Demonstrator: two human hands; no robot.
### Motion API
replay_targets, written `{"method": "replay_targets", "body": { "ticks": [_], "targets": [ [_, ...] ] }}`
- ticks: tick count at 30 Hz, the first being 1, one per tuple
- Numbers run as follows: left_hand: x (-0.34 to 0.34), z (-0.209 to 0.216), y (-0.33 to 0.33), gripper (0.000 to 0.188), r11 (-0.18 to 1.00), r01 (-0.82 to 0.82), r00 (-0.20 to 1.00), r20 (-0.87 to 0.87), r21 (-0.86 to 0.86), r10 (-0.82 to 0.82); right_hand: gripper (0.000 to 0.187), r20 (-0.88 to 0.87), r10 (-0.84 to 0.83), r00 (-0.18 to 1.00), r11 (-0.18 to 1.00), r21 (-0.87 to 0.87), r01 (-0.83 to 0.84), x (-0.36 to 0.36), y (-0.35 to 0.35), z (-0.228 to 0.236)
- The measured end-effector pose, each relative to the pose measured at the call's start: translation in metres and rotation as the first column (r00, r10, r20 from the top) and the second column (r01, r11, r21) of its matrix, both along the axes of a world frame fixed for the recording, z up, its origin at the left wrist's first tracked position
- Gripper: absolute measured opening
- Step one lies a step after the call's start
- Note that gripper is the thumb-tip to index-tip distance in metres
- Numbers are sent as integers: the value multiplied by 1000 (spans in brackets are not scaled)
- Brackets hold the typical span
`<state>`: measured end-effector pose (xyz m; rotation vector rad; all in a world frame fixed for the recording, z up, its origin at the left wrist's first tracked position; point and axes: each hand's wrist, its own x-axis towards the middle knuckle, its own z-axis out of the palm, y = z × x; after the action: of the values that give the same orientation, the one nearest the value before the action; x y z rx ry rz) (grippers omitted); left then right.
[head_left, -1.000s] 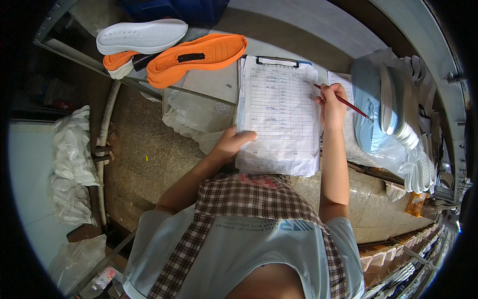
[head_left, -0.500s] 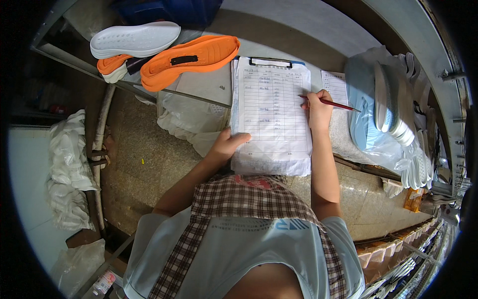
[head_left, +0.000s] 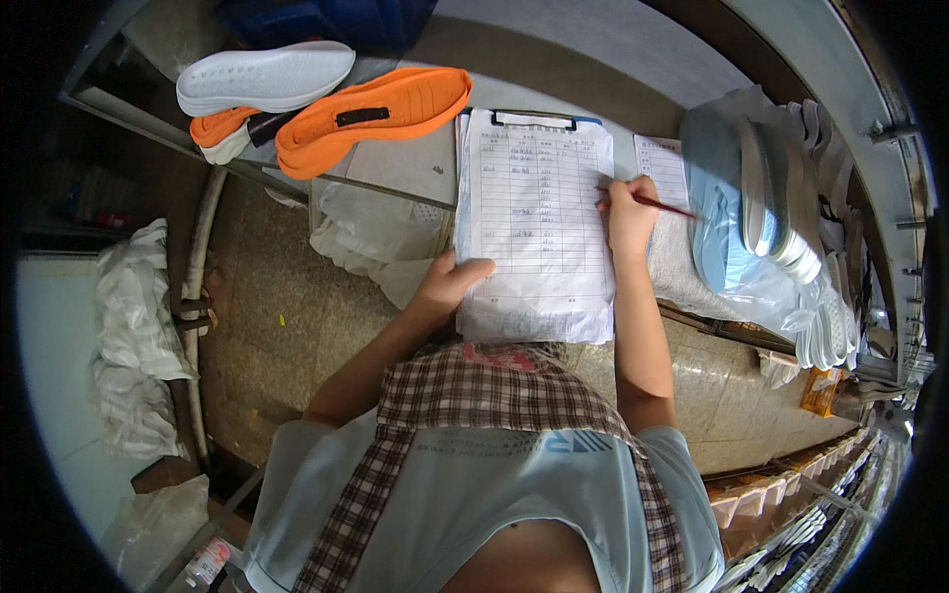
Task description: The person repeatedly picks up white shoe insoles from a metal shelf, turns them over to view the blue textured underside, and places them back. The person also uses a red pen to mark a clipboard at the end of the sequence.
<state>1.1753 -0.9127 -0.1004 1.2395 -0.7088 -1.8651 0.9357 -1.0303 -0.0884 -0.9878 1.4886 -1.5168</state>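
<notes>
In front of me lies a clipboard (head_left: 534, 121) with a stack of ruled forms (head_left: 539, 262) under its black clip. My left hand (head_left: 453, 285) grips the stack's left edge, thumb on top and fingers hidden beneath. Between the fingers of my right hand (head_left: 630, 212) is a dark red pen (head_left: 672, 209); its tip is at the right columns of the top sheet. Handwriting fills some of the rows. Up and left of the clipboard rest an orange shoe sole (head_left: 376, 117) and a white shoe sole (head_left: 265, 77), partly over another orange and white sole (head_left: 222, 133).
Right of the clipboard are a smaller printed sheet (head_left: 660, 163), blue soles in clear plastic (head_left: 720, 222) and stacked white soles (head_left: 825, 311). A blue bin (head_left: 326, 22) stands at the far edge. White plastic bags (head_left: 138, 326) hang by a pole on the left.
The view has shifted slightly, moving everything a little left. My right hand stays at the sheet's right side with the pen, and my left hand keeps its hold.
</notes>
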Motion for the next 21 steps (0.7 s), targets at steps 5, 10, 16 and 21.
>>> {"method": "replay_targets", "body": {
  "ticks": [5, 10, 16, 21],
  "targets": [
    [-4, 1, 0, 34, 997, -68, 995, -71, 21, 69, 15, 87, -221, 971, 931, -279, 237, -38, -2, 34],
    [-3, -2, -5, 34, 998, -60, 997, -47, -21, 58, 18, -977, -109, 182, 914, -170, -368, -96, -4, 53],
    [-2, -6, -11, 34, 995, -37, 999, -41, -92, 34, 34, -996, 86, -37, 964, 92, -247, -92, -1, 41],
    [-5, -7, -16, 36, 984, -23, 1000, -20, -175, 20, 30, -947, 6, 322, 907, -130, -400, -82, 14, 44]
  ]
}}
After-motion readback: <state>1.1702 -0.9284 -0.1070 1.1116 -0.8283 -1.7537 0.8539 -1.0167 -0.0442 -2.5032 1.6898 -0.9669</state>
